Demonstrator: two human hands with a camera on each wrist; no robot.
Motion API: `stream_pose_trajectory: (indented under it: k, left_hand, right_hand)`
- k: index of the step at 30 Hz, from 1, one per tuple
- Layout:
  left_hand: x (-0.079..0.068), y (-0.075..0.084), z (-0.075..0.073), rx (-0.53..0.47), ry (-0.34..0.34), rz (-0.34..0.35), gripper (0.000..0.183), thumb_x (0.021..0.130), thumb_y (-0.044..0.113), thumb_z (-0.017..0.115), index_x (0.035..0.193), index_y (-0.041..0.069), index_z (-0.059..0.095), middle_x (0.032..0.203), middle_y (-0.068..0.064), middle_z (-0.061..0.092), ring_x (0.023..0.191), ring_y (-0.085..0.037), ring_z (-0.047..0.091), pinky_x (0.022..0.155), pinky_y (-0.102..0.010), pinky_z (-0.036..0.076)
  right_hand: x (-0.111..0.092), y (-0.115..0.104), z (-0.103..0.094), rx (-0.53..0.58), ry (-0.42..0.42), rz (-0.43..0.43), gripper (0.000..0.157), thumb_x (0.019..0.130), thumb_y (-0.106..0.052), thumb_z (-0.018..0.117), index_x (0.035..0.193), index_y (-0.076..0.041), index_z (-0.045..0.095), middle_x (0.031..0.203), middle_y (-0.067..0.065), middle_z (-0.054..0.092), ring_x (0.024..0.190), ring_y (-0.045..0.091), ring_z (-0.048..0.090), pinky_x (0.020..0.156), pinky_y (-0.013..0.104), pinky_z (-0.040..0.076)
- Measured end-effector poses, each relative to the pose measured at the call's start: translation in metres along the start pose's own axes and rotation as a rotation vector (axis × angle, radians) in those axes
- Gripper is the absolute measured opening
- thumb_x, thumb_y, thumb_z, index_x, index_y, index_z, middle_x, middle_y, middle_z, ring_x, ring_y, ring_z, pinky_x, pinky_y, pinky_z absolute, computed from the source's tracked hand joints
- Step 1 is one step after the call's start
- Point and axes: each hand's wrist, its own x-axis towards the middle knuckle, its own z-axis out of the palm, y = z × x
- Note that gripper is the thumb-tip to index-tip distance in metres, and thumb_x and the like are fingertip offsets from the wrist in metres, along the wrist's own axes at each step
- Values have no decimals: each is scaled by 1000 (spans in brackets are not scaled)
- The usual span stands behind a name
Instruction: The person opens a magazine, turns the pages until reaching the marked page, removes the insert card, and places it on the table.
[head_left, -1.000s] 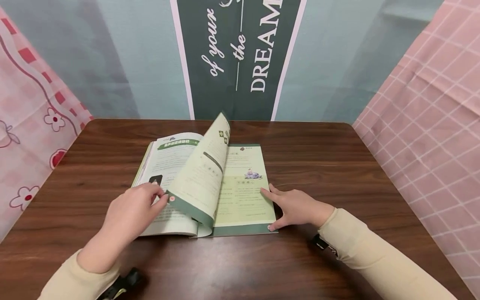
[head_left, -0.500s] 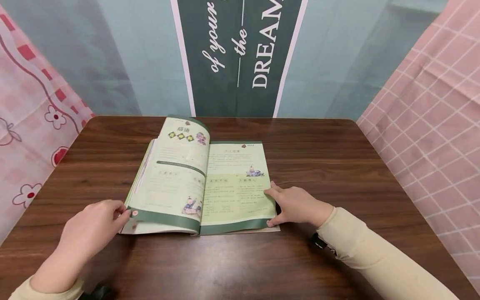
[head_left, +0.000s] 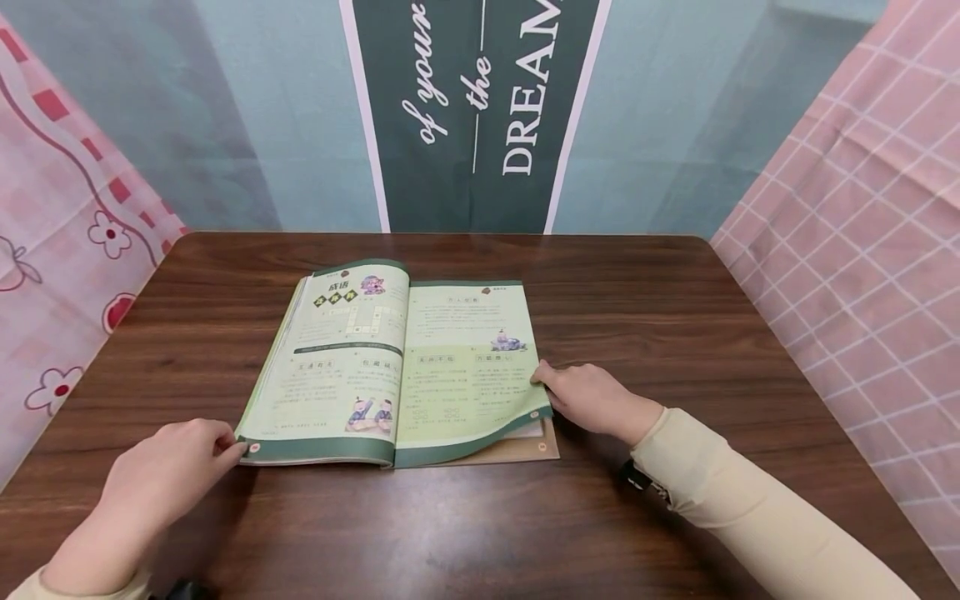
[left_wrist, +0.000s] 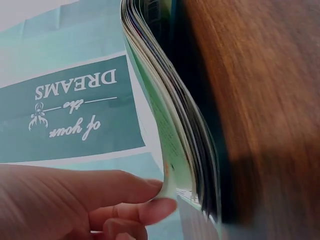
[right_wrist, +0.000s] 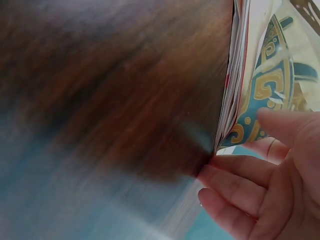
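An open book lies on the wooden table, its pages printed with text, green borders and small cartoon figures. At the near left corner my left hand pinches the left page between thumb and forefinger, and the left wrist view shows that page corner between them, beside the stacked page edges. My right hand holds the outer edge of the right page. That page's near corner curls up, baring a brownish sheet beneath. In the right wrist view, the fingers touch the book's edge.
The dark brown table extends around the book. Behind it hangs a blue-green cloth with a lettered dark panel. Pink cloths hang on the left and right.
My left hand has carried the turning page leftward and down until it lies flat on the left stack. My right hand has shifted slightly, and the right page's near corner has lifted.
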Motion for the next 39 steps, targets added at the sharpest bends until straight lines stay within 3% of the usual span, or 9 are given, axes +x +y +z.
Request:
stream_pose_trajectory:
  k: [4, 9, 13, 17, 22, 29, 34, 39]
  left_hand:
    - [2, 9, -5, -4, 87, 8, 16, 86, 28, 59, 82, 15, 68, 73, -9, 62, 62, -29, 57, 47, -47, 39]
    - [6, 38, -5, -54, 186, 113, 24, 87, 30, 62, 95, 9, 71, 94, -14, 67, 81, -38, 62, 57, -53, 44]
    - [9, 72, -1, -109, 238, 225, 16, 85, 26, 66, 91, 12, 73, 87, -4, 67, 75, -25, 63, 58, -46, 47]
    - [19, 113, 3, -160, 280, 338, 11, 83, 23, 68, 88, 14, 73, 73, 6, 59, 63, -12, 55, 54, -35, 44]
    - [39, 166, 8, -192, 231, 427, 18, 85, 26, 67, 95, 13, 73, 71, 5, 55, 60, -10, 46, 52, -30, 39]
    - [56, 223, 22, -148, 184, 520, 28, 88, 36, 63, 103, 14, 72, 95, -2, 67, 82, -19, 64, 62, -36, 49]
    - [61, 246, 30, -104, 196, 531, 23, 89, 36, 61, 97, 18, 74, 90, 3, 65, 80, -16, 64, 57, -34, 48]
    - [65, 253, 35, -86, 245, 532, 15, 89, 30, 63, 89, 20, 74, 84, 6, 65, 75, -13, 64, 53, -31, 47]
  right_hand:
    - [2, 0, -1, 30, -23, 24, 12, 92, -14, 56, 103, -8, 55, 57, -2, 50, 47, 9, 44, 49, 31, 41]
    - [6, -1, -1, 53, -42, 66, 14, 96, -22, 52, 98, -8, 53, 53, -4, 42, 47, 11, 44, 49, 33, 40]
    - [6, -3, 2, 73, -59, 73, 17, 96, -24, 51, 97, -8, 53, 53, -4, 42, 47, 11, 43, 48, 32, 39]
    - [6, -1, 2, 81, -47, 62, 17, 96, -25, 51, 97, -8, 53, 53, -5, 41, 45, 10, 41, 48, 31, 38]
    - [7, 0, 0, 48, -1, 50, 18, 95, -25, 53, 94, -7, 53, 53, -3, 43, 47, 14, 47, 48, 36, 42]
    - [8, -2, 0, 46, -28, 62, 21, 94, -28, 55, 91, -7, 52, 52, -1, 44, 47, 18, 49, 48, 38, 42]
    - [6, -3, -2, 46, -45, 77, 22, 94, -29, 53, 92, -8, 51, 52, -2, 42, 46, 17, 45, 48, 37, 41]
    - [6, -4, -2, 53, -22, 70, 22, 95, -29, 54, 92, -7, 51, 51, -2, 40, 45, 15, 42, 47, 34, 39]
